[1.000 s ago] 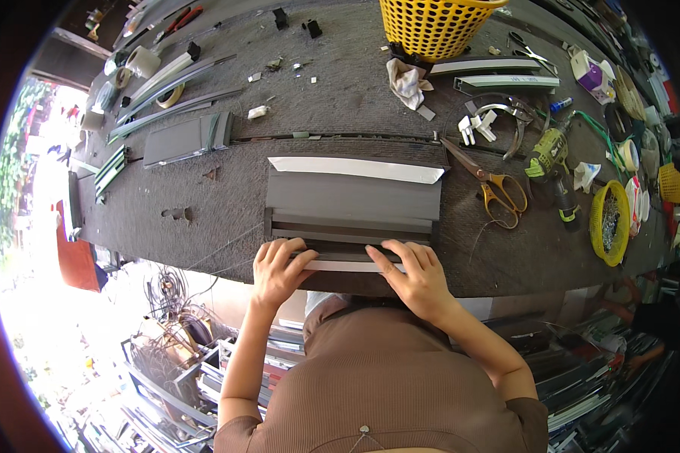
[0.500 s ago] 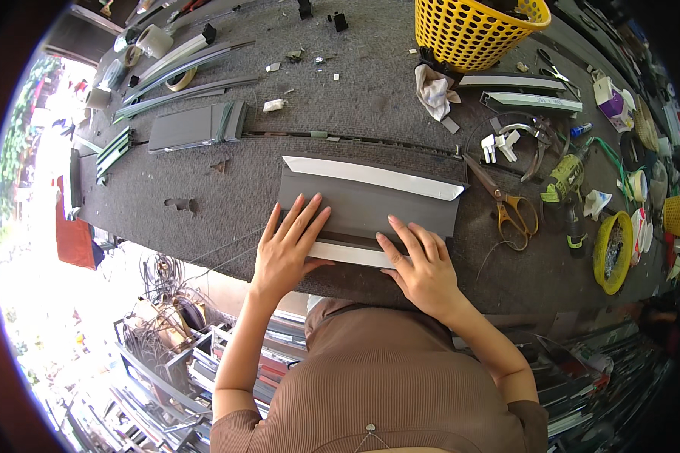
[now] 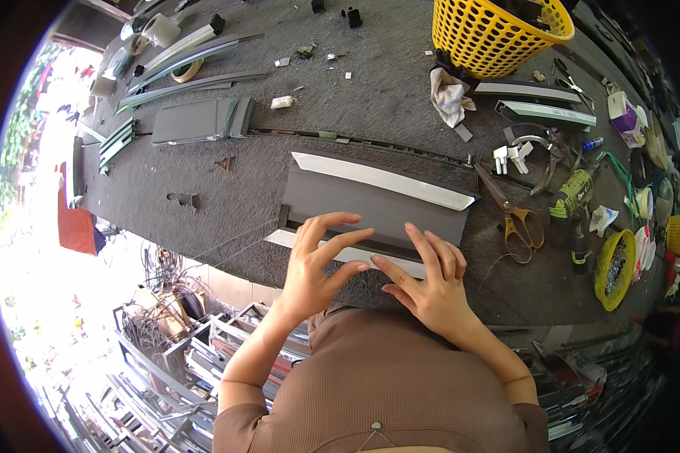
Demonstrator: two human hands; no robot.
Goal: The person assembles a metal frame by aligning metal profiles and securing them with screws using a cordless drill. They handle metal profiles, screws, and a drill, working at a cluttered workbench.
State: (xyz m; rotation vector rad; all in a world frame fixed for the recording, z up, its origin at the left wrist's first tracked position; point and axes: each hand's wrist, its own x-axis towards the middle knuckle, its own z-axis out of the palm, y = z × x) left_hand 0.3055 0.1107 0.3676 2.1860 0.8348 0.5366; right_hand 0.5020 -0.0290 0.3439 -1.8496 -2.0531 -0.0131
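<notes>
A dark grey flat panel lies on the worktable in front of me. One white strip runs along its far side, and another white strip along its near side, beside a darker groove. My left hand is over the near side, its fingers bent and spread, with nothing in them. To its right, my right hand has its fingers stretched over the near strip and panel, also holding nothing. Whether the fingertips touch the panel, I cannot tell. Both hands cover parts of the near strip.
Orange-handled scissors, a green power drill and a yellow basket of small parts lie to the right. A tall yellow basket stands at the back. Bundled grey strips lie back left. The table's dark top ends just before me.
My left hand has lifted off the panel and moved right toward my right hand, its fingers now bent. My right hand has shifted slightly. The near strip's left end now shows.
</notes>
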